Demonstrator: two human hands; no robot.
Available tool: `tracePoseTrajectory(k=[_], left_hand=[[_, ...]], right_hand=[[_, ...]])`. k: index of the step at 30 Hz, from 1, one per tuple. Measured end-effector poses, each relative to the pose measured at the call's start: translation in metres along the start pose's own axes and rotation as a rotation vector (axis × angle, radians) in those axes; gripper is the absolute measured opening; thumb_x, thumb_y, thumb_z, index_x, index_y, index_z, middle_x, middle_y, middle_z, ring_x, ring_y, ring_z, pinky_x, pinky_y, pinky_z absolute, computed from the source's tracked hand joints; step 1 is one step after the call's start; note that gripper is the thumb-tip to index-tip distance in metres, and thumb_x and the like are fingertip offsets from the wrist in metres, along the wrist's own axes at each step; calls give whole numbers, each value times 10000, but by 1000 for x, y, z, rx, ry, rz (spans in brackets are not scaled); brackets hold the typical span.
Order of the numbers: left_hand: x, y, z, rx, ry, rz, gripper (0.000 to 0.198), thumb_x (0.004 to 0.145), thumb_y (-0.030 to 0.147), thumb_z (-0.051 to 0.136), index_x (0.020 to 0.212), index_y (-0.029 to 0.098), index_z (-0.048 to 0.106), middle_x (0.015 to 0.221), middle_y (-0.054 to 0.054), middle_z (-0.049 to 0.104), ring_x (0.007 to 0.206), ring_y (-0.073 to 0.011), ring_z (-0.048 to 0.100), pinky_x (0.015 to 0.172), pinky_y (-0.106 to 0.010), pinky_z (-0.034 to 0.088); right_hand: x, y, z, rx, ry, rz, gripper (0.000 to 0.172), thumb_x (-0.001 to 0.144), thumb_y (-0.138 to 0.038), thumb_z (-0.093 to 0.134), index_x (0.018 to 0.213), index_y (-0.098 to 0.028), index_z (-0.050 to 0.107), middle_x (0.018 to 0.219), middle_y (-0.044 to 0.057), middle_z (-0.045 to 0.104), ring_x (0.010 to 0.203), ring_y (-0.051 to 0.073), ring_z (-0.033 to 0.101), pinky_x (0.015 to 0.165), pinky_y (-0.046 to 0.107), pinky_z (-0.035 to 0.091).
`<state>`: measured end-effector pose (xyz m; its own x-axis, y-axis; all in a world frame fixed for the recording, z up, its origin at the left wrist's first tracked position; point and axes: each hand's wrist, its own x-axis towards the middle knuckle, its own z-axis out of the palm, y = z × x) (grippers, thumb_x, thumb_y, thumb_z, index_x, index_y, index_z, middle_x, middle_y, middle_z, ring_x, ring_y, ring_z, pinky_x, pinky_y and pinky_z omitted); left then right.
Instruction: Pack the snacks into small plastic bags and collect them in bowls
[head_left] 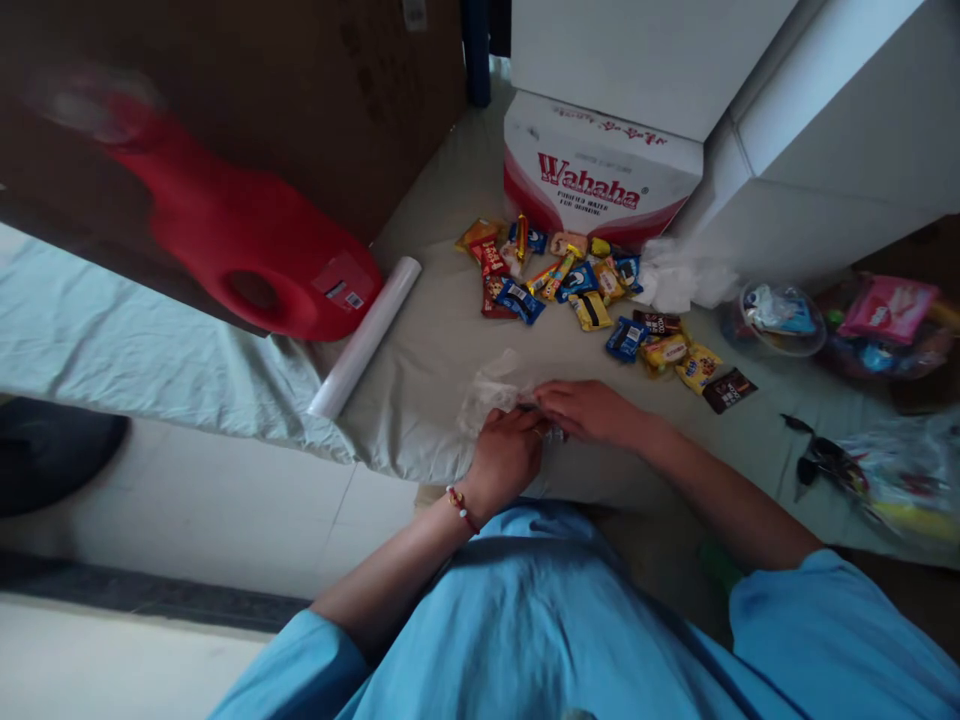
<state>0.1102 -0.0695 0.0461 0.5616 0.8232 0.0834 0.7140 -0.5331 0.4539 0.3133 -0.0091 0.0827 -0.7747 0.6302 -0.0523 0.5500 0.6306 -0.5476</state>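
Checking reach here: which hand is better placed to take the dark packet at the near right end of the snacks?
Probably the right hand: it lies nearer the dark packet, with bare sheet between. The left hand sits farther away, holding the clear bag.

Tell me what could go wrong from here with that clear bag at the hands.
The thin clear bag, crumpled at the left hand and right hand, might tear if tugged. The snack packets lie loose just beyond, so a sweeping wrist could scatter them.
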Motion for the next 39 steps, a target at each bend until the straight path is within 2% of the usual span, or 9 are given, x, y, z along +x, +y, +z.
tracePoseTrajectory(k=[7, 12, 16, 19, 24, 28, 31, 35, 39], left_hand=[[-23, -26, 2, -349, 118, -55, 401, 886, 100, 461, 1063, 269, 779, 1148, -29, 783, 1096, -207, 703, 995, -410, 544], [-12, -53, -10, -293, 424, -300, 658, 819, 192, 584, 1474, 184, 518, 1419, -127, 634, 1234, -262, 616, 1069, -461, 504], [7, -63, -20, -119, 246, -56, 606, 811, 150, 591, 1409, 246, 608, 1237, -69, 735, 1323, -294, 539, 1230, -592, 254], [0, -69, -22, -47, 205, 77, 395, 845, 91, 543, 1078, 307, 778, 903, -18, 767, 1137, -259, 609, 1168, -554, 320], [-41, -81, -16, -24, 150, 142, 348, 812, 88, 545, 975, 275, 790, 918, -49, 766, 1086, -263, 624, 1060, -504, 412], [-60, -83, -12, -220, 82, 51, 245, 862, 208, 489, 802, 219, 727, 862, -85, 713, 962, -260, 641, 926, -460, 488], [-57, -78, -8, -339, 250, -221, 355, 980, 311, 398, 762, 203, 656, 872, -85, 661, 862, -223, 634, 845, -401, 527], [-47, -68, -1, -138, 370, -459, 403, 855, 469, 696, 1134, 180, 673, 1291, -166, 591, 1220, -330, 570, 1055, -513, 482], [-53, -60, -4, -84, 186, -369, 260, 761, 369, 779, 941, 196, 707, 1449, -167, 552, 1475, -437, 349, 1151, -626, 369]], right_hand=[[-14, -8, 42, -25, -22, 23, 341, 1017, -132, 486, 1287, -207, 680, 1515, 108, 591, 1377, 227, 586, 1073, 409, 526], [-11, -11, 47, -133, -27, 22, 438, 984, -88, 531, 1373, -248, 655, 1505, 71, 606, 1340, 220, 617, 1061, 414, 532], [-10, -12, 50, -220, -22, -3, 400, 991, -83, 530, 1334, -227, 677, 1502, 72, 609, 1314, 241, 627, 1049, 436, 528], [-14, -11, 57, -202, 65, 28, 389, 1002, -82, 507, 1327, -218, 672, 1481, 89, 619, 1297, 243, 624, 1047, 437, 520], [-22, -13, 68, -112, 200, 156, 431, 1010, -128, 504, 1411, -232, 620, 1436, 128, 603, 1220, 239, 622, 1018, 394, 516], [-26, -18, 66, -69, 153, 83, 441, 994, -162, 541, 1407, -289, 627, 1485, 95, 553, 1291, 241, 560, 1057, 400, 483], [-31, -23, 63, -80, 150, 60, 466, 974, -172, 571, 1423, -289, 614, 1538, 106, 506, 1373, 275, 497, 1078, 448, 467], [-35, -28, 63, -126, 140, 88, 451, 983, -209, 579, 1427, -283, 615, 1586, 125, 459, 1380, 317, 495, 1057, 506, 477], [-36, -30, 65, -148, 125, 123, 447, 994, -217, 568, 1432, -292, 620, 1615, 128, 425, 1371, 328, 504, 1065, 530, 473]])
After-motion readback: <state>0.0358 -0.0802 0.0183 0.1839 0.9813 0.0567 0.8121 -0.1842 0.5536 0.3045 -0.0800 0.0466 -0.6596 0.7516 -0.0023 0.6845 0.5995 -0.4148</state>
